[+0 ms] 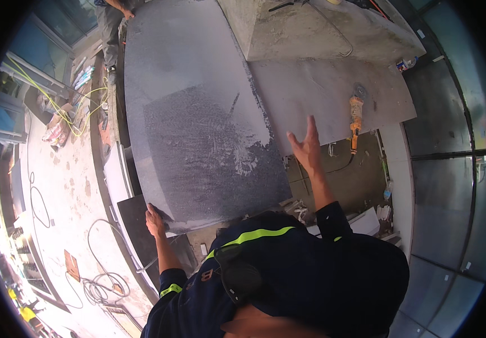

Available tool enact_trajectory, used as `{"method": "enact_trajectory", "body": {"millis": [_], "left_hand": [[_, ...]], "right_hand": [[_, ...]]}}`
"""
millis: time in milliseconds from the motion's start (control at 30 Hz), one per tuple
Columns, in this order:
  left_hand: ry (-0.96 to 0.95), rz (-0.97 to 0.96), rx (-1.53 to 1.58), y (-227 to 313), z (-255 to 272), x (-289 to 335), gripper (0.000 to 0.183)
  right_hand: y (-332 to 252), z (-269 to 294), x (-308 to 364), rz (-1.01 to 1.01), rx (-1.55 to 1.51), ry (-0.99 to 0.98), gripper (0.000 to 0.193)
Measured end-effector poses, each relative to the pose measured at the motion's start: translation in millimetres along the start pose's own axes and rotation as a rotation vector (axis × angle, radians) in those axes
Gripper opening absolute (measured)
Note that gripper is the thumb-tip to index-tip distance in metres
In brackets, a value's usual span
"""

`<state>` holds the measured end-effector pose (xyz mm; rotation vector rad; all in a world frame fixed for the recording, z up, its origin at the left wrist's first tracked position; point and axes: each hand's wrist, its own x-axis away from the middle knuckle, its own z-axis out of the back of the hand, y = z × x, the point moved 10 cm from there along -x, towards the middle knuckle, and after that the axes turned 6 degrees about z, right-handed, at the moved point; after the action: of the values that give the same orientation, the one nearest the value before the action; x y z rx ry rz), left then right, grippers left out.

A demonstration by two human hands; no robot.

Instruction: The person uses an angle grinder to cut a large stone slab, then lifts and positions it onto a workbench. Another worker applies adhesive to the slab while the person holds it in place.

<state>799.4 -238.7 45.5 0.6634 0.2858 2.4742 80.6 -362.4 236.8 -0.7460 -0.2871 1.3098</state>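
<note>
A large dark grey stone slab (209,141) lies in front of me, with pale dust and a patch of scraped white residue over its surface. My left hand (154,221) grips the slab's left edge close to its near corner; part of the fingers is hidden there. Off the slab's right edge, my right hand (308,151) is raised with thumb and fingers apart, holding nothing. An orange angle grinder (356,115) rests farther right on a flat grey sheet (322,96). At the far left corner, a co-worker's hand (128,13) is at the slab's edge.
A concrete block (333,34) stands at the far right, bearing a bent metal rod (333,28). Dark glazed panels (443,197) line the right side. Yellow hose (74,127) and coiled cable (105,287) lie on the left floor. Below the grinder is a recess (361,174) with debris.
</note>
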Motion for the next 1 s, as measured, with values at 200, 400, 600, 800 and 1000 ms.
{"method": "enact_trajectory", "body": {"millis": [200,400,600,800,1000], "left_hand": [[0.217,0.105,-0.103,14.1,15.4,28.7,0.075],[0.276,0.117,0.006,16.8,25.0,44.4,0.069],[0.276,0.090,0.031,16.2,26.9,43.4,0.065],[0.321,0.079,0.052,13.8,32.8,42.0,0.055],[0.345,0.060,0.049,15.8,35.4,36.8,0.055]], "right_hand": [[-196.5,88.2,-142.3,0.447,-0.276,0.379,0.082],[-358.7,208.1,-229.5,0.648,-0.783,0.864,0.081],[-560.3,60.9,-98.5,1.588,-0.258,0.382,0.080],[-466.0,59.9,-171.6,0.801,-0.541,0.472,0.083],[-488.0,171.4,-193.1,0.467,-1.148,1.060,0.071]]}}
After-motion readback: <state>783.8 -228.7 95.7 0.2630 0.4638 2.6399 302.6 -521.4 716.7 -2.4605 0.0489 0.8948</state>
